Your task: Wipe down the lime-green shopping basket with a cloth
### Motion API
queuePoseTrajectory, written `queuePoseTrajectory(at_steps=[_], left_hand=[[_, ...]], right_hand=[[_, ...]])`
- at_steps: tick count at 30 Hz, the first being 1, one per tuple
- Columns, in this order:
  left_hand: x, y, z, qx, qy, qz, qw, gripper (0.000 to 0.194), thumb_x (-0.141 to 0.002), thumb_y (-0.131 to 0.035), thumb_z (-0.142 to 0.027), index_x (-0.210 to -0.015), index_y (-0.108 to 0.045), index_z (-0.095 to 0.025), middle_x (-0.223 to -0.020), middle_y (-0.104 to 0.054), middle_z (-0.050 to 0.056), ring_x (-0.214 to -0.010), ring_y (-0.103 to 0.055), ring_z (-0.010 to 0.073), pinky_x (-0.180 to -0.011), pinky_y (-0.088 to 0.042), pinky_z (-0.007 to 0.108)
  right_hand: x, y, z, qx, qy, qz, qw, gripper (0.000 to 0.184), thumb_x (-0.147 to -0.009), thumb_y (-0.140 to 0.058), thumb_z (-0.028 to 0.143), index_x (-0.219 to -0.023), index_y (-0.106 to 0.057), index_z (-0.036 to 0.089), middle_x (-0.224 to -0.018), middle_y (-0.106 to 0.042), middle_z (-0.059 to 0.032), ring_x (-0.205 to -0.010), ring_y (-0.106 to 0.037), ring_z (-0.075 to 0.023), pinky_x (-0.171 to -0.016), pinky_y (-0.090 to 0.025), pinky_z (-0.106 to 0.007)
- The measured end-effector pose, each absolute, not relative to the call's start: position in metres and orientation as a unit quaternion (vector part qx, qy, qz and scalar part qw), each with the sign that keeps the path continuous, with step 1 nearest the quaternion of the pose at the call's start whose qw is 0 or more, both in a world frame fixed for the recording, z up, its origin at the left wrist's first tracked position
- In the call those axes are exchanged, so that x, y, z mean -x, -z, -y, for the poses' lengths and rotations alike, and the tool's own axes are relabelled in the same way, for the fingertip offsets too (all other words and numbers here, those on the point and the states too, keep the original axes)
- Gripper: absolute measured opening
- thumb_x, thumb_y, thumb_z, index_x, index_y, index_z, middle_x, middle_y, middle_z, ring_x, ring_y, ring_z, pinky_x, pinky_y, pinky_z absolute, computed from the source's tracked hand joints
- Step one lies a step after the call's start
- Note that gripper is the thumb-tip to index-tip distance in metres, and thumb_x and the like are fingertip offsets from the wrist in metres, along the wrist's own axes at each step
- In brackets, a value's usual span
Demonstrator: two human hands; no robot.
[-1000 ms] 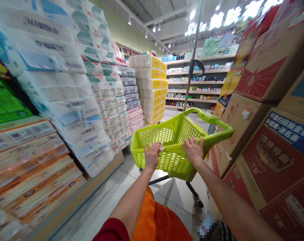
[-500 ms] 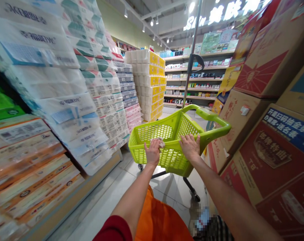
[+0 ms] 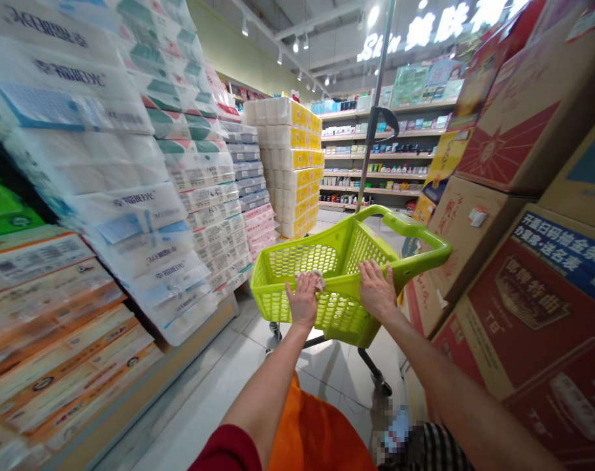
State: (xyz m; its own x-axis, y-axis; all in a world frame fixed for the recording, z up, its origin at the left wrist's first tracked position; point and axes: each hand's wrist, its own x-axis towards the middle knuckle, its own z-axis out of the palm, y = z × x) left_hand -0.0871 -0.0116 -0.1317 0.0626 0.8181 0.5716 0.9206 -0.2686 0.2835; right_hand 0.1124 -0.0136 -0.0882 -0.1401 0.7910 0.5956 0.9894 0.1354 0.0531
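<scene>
A lime-green plastic shopping cart (image 3: 337,293) with perforated basket walls stands in front of me on dark legs with casters. My left hand (image 3: 303,302) presses a crumpled pale cloth (image 3: 319,280) against the cart's near rim; the fingers cover part of the cloth. My right hand (image 3: 377,289) grips the same rim farther right, close to where the curved handle (image 3: 437,252) begins. Its fingers reach over the edge into the basket side. No goods show inside the basket.
Tall stacks of wrapped tissue packs (image 3: 148,203) line the left side. Cardboard cartons (image 3: 533,288) are piled close on the right. A metal pole (image 3: 371,154) rises behind the cart, with stocked shelves (image 3: 380,147) beyond. Pale tiles (image 3: 229,379) cover the floor.
My left hand has slid slightly right along the rim with the cloth. My right hand has shifted a little right too. The cart stays in nearly the same place.
</scene>
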Motion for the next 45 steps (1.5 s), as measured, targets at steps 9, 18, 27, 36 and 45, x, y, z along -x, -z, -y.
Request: queuePoseTrajectory(at_steps=[9,18,27,36,45], left_hand=[[0.113,0.132,0.013,0.638,0.362,0.672,0.105,0.045,-0.082,-0.034,-0.011,-0.123,-0.047,-0.024,-0.131,-0.047,0.007,-0.125,-0.038,0.0209,-0.107,-0.013,0.053],[0.108,0.131,0.012,0.649,0.352,0.667,0.098,0.045,-0.083,-0.034,-0.010,-0.123,-0.047,-0.024,-0.132,-0.046,0.006,-0.125,-0.038,0.0196,-0.107,-0.012,0.052],[0.041,0.117,0.013,0.754,0.325,0.568,0.063,0.048,-0.082,-0.034,-0.009,-0.125,-0.044,-0.028,-0.134,-0.043,0.002,-0.126,-0.036,0.0171,-0.107,-0.014,0.052],[0.090,0.128,0.015,0.676,0.354,0.643,0.058,0.045,-0.083,-0.032,-0.011,-0.124,-0.046,-0.025,-0.133,-0.046,0.005,-0.126,-0.037,0.0208,-0.106,-0.013,0.054],[0.046,0.129,0.013,0.780,0.327,0.533,0.010,0.050,-0.079,-0.040,-0.017,-0.129,-0.037,-0.015,-0.134,-0.043,0.012,-0.127,-0.034,0.0212,-0.107,-0.018,0.048]], right_hand=[[-0.121,0.092,0.020,0.638,0.267,0.675,0.258,0.049,-0.076,-0.035,0.014,-0.123,-0.047,0.008,-0.131,-0.046,-0.0142,-0.126,-0.030,-0.0292,-0.101,-0.011,-0.055],[-0.132,0.090,0.025,0.629,0.278,0.680,0.257,0.050,-0.075,-0.036,0.012,-0.123,-0.048,0.012,-0.132,-0.046,-0.0096,-0.127,-0.030,-0.0258,-0.104,-0.010,-0.052],[-0.127,0.091,0.029,0.610,0.286,0.679,0.292,0.048,-0.073,-0.037,0.010,-0.118,-0.053,0.011,-0.128,-0.050,-0.0107,-0.124,-0.036,-0.0265,-0.105,-0.008,-0.050],[-0.121,0.090,0.035,0.578,0.251,0.697,0.341,0.046,-0.076,-0.036,0.008,-0.119,-0.052,0.013,-0.128,-0.050,-0.0104,-0.125,-0.035,-0.0262,-0.105,-0.013,-0.051],[-0.057,0.083,0.036,0.485,0.148,0.809,0.296,0.042,-0.085,-0.040,0.021,-0.126,-0.044,0.026,-0.127,-0.051,-0.0052,-0.121,-0.038,-0.0218,-0.101,-0.025,-0.043]])
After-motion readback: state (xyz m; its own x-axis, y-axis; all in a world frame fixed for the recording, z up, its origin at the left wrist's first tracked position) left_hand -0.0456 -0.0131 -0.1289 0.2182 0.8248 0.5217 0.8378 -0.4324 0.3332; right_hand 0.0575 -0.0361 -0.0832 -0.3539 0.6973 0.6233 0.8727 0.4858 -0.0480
